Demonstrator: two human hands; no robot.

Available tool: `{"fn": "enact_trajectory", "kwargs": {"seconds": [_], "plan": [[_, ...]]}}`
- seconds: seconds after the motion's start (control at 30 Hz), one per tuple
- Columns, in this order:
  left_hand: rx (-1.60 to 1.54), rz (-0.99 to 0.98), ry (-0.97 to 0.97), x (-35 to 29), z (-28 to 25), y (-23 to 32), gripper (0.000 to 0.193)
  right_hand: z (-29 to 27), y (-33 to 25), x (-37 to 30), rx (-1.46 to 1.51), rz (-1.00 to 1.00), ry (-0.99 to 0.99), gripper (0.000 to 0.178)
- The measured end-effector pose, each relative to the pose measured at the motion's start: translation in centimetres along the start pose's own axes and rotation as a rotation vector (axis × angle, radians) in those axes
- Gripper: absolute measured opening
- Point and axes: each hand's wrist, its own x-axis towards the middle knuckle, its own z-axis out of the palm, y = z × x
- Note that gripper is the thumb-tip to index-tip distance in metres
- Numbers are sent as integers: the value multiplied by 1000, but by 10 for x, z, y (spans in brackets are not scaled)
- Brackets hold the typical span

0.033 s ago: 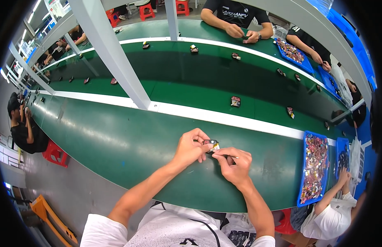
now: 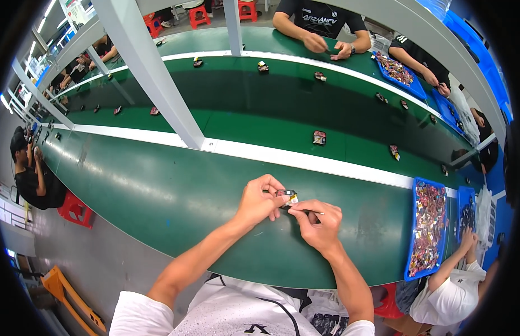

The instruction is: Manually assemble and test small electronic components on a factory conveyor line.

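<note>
Above the green bench, my left hand (image 2: 263, 197) is closed round a small black housing (image 2: 288, 193). Reddish and yellow-and-white parts show inside it. My right hand (image 2: 320, 221) pinches a thin stick-like tool (image 2: 316, 212), its near end hidden by the fingers. Those fingertips meet the lower right edge of the housing, close to the yellow-and-white part. Whether the tool's tip touches anything cannot be made out.
Beyond a white rail (image 2: 271, 162) runs a green belt (image 2: 243, 126) bearing several small black housings (image 2: 320, 138). A blue tray (image 2: 410, 246) of small reddish parts stands right. A grey post (image 2: 159, 78) rises ahead. Co-workers sit opposite, at right and far left.
The housings on the belt have shifted very slightly to the left. My hands and the housing they hold stay in nearly the same place.
</note>
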Motion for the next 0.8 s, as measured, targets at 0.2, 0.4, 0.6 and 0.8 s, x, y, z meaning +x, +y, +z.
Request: {"fn": "enact_trajectory", "kwargs": {"seconds": [0.2, 0.4, 0.6, 0.8], "plan": [[61, -27, 6, 2, 4, 4, 19, 1, 4, 0, 9, -55, 35, 13], [208, 8, -80, 22, -2, 22, 16, -7, 7, 4, -49, -49, 47, 14], [274, 293, 209, 111, -51, 51, 19, -10, 13, 7, 16, 56, 225, 15], [1283, 536, 705, 155, -68, 57, 33, -10, 16, 6, -60, -23, 183, 15]]}}
